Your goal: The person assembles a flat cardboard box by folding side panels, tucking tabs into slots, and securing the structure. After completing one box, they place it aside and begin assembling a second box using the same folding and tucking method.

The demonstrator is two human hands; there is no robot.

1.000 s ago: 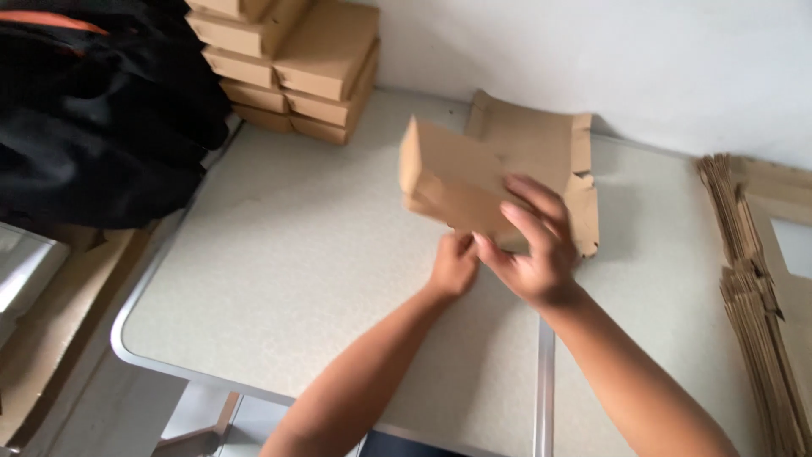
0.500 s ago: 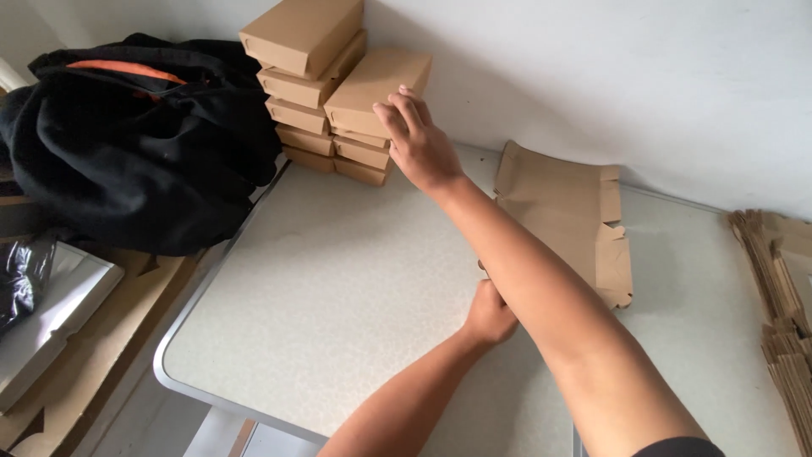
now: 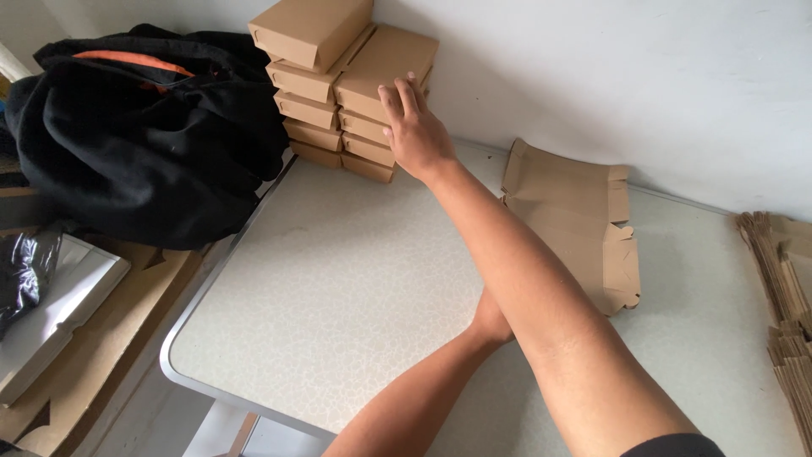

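Observation:
My right hand (image 3: 414,131) reaches across the table and lies flat, fingers stretched out, on the top brown cardboard box (image 3: 381,57) of the right-hand stack against the wall. A second stack of folded boxes (image 3: 309,34) stands right beside it on the left. A flat, unfolded cardboard blank (image 3: 575,211) lies on the table to the right of my forearm. My left hand (image 3: 489,320) rests on the table near the blank's front edge. It is mostly hidden behind my right forearm, so its fingers do not show.
The speckled grey table (image 3: 338,279) has a rounded metal edge at the left. A black bag (image 3: 144,135) with an orange stripe sits left of the boxes. A pile of flat cardboard blanks (image 3: 782,279) lies at the far right. A white board (image 3: 51,313) lies on brown cardboard below left.
One second ago both hands held a folded box over the blank. My right hand has since gone out to the right stack, where that box now seems to lie on top. The left hand stayed down.

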